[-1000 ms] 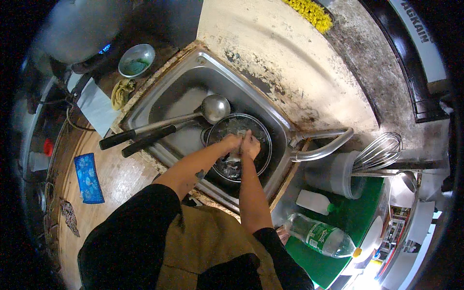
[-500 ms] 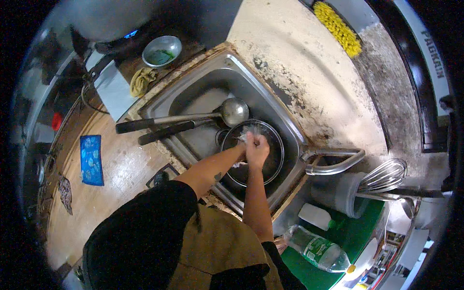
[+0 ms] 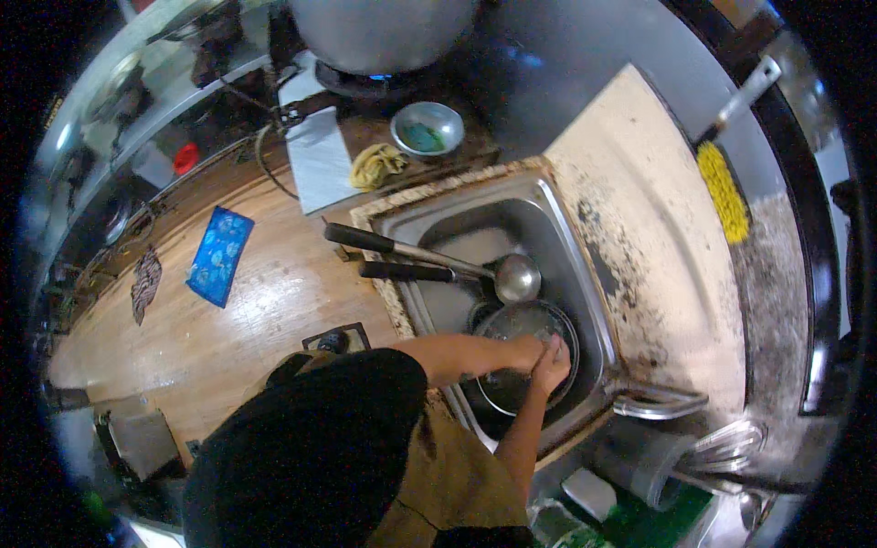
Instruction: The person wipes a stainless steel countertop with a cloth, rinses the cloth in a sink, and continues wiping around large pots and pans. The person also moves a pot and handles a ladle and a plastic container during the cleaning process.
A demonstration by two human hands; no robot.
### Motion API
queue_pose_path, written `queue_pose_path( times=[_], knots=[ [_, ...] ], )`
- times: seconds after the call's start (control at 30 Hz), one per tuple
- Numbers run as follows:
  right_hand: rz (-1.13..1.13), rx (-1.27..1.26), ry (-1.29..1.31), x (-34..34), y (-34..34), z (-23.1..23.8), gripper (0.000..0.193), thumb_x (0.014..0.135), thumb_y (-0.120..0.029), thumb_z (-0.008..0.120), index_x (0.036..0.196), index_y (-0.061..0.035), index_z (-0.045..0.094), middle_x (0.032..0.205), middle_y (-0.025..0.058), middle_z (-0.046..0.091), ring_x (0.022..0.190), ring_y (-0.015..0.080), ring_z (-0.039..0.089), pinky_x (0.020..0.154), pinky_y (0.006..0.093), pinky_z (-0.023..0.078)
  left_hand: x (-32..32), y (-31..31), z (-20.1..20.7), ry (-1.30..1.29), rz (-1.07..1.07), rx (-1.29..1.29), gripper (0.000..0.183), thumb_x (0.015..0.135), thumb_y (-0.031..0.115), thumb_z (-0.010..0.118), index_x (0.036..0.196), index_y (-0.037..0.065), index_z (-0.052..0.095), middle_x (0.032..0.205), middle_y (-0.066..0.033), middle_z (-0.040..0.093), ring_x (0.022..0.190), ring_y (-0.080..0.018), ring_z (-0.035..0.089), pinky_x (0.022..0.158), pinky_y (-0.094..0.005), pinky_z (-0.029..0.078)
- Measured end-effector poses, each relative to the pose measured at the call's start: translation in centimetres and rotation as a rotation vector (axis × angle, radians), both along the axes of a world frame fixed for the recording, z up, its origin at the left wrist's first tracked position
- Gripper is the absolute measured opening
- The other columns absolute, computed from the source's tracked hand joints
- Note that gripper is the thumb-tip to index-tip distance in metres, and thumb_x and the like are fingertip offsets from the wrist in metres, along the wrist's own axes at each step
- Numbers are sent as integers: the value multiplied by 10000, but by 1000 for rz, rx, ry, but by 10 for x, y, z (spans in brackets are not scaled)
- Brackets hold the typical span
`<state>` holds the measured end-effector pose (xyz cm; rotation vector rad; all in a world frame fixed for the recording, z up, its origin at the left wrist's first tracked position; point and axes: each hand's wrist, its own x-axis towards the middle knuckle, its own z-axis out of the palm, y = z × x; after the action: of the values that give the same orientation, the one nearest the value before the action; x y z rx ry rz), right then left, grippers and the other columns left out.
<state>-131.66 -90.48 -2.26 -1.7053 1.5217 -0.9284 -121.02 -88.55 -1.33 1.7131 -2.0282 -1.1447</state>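
My left hand [image 3: 524, 353] and my right hand [image 3: 552, 364] are pressed together over a dark round pan [image 3: 501, 391] with a bright rim. The pan lies in the near part of the steel sink [image 3: 598, 352]. Both hands have their fingers closed; whether anything is between them is hidden. Beyond the hands, a steel ladle [image 3: 518, 279] rests with its bowl beside the pan and its long black handle across the sink's left rim. A second black handle [image 3: 406, 271] lies alongside it; what it joins is partly hidden.
A curved metal faucet [image 3: 660, 403] stands at the sink's right corner. Past it are a whisk [image 3: 731, 447] and a clear container [image 3: 639, 461]. A metal bowl [image 3: 427, 129] and a yellow cloth [image 3: 378, 166] sit beyond the sink. A blue mat [image 3: 220, 257] lies on the floor at left.
The view has swung, so the sink appears lower and farther right. My hands remain together over the pan; the whitish blur seen around them earlier no longer shows.
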Motion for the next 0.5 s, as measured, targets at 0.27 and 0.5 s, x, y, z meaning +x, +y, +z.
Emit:
queue_pose_path(
  times=[0.27,0.5],
  knots=[
    [236,469,870,-6,0,-71,496,940,-422,500,1177,5,585,1023,179,655,899,315,630,823,427,499,-26,17,-90,-102,378,257,518,662,220,821,1127,74,645,1131,-141,660,1001,-323,658,879,-415,529],
    [68,716,-304,-13,4,-43,514,887,-347,613,1266,-19,496,1060,148,610,930,288,582,844,415,479,-31,-4,-129,172,78,122,536,647,305,773,1134,121,648,1133,-149,656,1090,-291,608,901,-450,494]
  ],
)
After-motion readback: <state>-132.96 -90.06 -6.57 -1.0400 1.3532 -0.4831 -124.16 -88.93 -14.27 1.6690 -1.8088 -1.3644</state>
